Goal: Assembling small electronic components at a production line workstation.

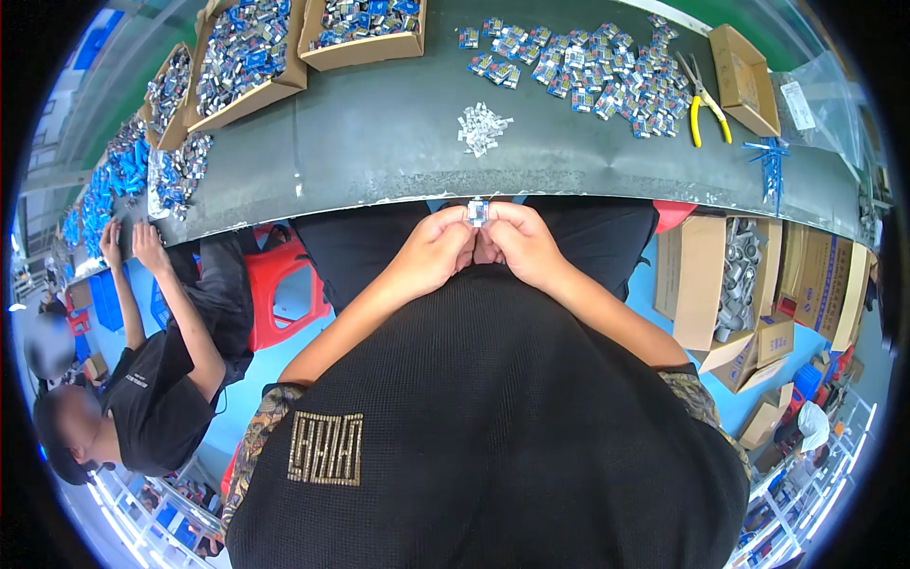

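At the table's front edge, my left hand (431, 248) and my right hand (526, 245) meet, both closed. Thumbs and fingertips pinch a small blue-and-silver part (478, 212) between them; its exact kind is too small to make out. Straight beyond it on the dark table (379, 123) lies a little heap of whitish, translucent pieces (482, 129). Farther right, many small blue-and-silver parts with printed faces (607, 71) are spread out. The curled fingers under the held part are mostly hidden.
Cardboard boxes of small parts (248, 57) stand at the far left. Pliers with yellow handles (703, 114), a small carton (744, 81) and blue strips (773, 166) lie at right. A co-worker (161, 379) sits left by a red stool (284, 294); a box of metal pieces (739, 275) stands right.
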The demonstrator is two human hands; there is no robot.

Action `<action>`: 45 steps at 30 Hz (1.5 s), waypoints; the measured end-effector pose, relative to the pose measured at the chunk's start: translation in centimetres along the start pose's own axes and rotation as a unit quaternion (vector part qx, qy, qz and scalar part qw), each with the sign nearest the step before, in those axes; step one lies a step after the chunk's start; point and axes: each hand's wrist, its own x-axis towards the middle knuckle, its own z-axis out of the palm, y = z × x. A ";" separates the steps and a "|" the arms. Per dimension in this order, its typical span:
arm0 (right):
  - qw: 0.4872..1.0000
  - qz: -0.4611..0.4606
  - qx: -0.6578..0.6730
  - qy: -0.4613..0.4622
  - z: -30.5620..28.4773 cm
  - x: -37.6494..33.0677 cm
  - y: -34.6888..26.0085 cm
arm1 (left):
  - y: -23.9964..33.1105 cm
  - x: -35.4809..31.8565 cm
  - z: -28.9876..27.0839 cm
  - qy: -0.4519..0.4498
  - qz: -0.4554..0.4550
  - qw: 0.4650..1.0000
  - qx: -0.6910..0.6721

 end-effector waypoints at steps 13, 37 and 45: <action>0.998 0.018 0.054 -0.007 -0.5 0.4 0.3 | -0.5 0.5 0.2 -0.023 0.005 0.995 -0.094; 0.997 0.015 0.081 0.004 0.0 0.0 0.5 | 0.4 -0.2 0.4 -0.024 -0.022 0.995 -0.097; 0.983 -0.152 -0.095 -0.051 1.4 -4.5 -3.2 | 4.4 -5.4 3.6 -0.034 0.130 0.980 0.149</action>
